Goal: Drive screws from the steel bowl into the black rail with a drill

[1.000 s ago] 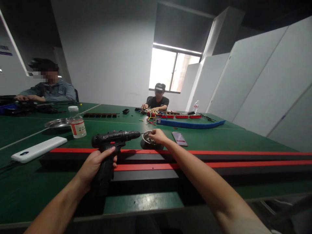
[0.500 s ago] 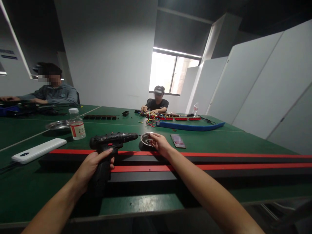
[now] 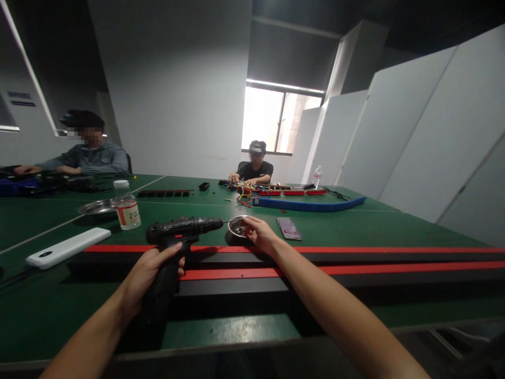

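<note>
My left hand (image 3: 155, 266) is wrapped around the grip of a black cordless drill (image 3: 185, 227), whose thin bit points right. Over the rim of a small metal bowl (image 3: 232, 233) is my right hand (image 3: 258, 232), its fingers pinched together close to the bit's tip. Whatever those fingers hold, if anything, is too small to make out. Small dark pieces lie in the bowl. Two long black bars with red top strips (image 3: 347, 269) run across the table beneath my forearm and the drill.
A white elongated device (image 3: 69, 247), a clear labelled bottle (image 3: 128, 210) and a metal dish (image 3: 97, 207) stand left. A phone-like slab (image 3: 289, 229) lies right of the bowl. Farther back are a curved blue strip (image 3: 311, 205) and coloured wires. Two people sit across the green table.
The view has shifted slightly, so the bottle and white device appear a little farther right. Both hands and the drill stay nearly where they were.
</note>
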Demonstrator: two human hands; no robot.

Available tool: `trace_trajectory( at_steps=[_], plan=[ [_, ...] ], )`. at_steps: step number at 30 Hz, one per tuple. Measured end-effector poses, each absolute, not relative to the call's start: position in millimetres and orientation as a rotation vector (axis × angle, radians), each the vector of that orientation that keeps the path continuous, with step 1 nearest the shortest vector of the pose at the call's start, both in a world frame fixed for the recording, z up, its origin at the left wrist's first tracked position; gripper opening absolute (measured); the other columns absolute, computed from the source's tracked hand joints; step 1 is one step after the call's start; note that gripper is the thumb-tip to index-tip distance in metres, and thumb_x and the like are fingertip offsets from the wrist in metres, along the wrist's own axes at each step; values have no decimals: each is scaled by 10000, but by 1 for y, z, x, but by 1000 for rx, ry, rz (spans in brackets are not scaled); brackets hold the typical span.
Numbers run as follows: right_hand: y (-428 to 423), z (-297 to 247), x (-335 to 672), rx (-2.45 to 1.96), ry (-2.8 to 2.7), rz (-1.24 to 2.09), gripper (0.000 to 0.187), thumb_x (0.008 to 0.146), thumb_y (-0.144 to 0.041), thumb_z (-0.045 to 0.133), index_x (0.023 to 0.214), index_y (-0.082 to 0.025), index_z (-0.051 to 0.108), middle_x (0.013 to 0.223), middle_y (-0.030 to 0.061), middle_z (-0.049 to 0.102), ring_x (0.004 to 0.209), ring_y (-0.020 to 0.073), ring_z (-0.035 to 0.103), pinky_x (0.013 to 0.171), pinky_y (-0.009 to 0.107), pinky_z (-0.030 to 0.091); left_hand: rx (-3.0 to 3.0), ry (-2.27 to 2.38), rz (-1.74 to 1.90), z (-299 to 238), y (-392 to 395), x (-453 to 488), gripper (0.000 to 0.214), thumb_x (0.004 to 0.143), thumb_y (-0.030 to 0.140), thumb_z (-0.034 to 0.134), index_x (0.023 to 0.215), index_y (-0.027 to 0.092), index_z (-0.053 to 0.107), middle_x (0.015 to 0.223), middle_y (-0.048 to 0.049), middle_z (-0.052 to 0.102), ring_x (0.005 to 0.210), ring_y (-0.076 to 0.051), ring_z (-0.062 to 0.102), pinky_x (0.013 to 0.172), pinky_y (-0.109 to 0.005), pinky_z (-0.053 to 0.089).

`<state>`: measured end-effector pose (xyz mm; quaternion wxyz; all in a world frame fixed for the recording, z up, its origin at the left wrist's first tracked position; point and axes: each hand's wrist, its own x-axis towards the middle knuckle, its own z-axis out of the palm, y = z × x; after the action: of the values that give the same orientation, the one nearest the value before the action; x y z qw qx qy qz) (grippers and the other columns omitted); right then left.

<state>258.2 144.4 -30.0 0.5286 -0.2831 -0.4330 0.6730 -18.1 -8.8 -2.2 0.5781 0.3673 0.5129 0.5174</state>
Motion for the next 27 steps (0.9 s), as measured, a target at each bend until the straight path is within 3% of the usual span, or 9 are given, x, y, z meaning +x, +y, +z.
trace_trajectory(
  at_steps=[9, 19, 27],
  plan=[
    [142, -30, 259, -693, -1100, 1601, 342, 724, -337, 869, 943, -168, 668, 937, 63, 746, 798, 172, 698, 782, 289, 547, 893, 1192, 1206, -6, -8, -21, 295, 793, 390, 797, 787, 117, 688, 738, -76, 686, 568, -145, 663, 516, -218, 542],
    [141, -26, 259, -710, -1031, 1643, 209, 747, -208, 805, 900, -160, 670, 888, 50, 738, 720, 142, 666, 681, 236, 516, 907, 1206, 1196, -9, -5, -23, 326, 785, 423, 805, 795, 116, 697, 727, -73, 685, 569, -149, 664, 508, -226, 546],
    [141, -27, 260, -742, -1043, 1613, 221, 757, -238, 824, 908, -165, 680, 830, 35, 727, 651, 127, 646, 610, 228, 491, 889, 1214, 1210, -6, -5, -21, 286, 767, 371, 818, 797, 112, 700, 726, -86, 706, 568, -158, 673, 523, -231, 562]
  ],
)
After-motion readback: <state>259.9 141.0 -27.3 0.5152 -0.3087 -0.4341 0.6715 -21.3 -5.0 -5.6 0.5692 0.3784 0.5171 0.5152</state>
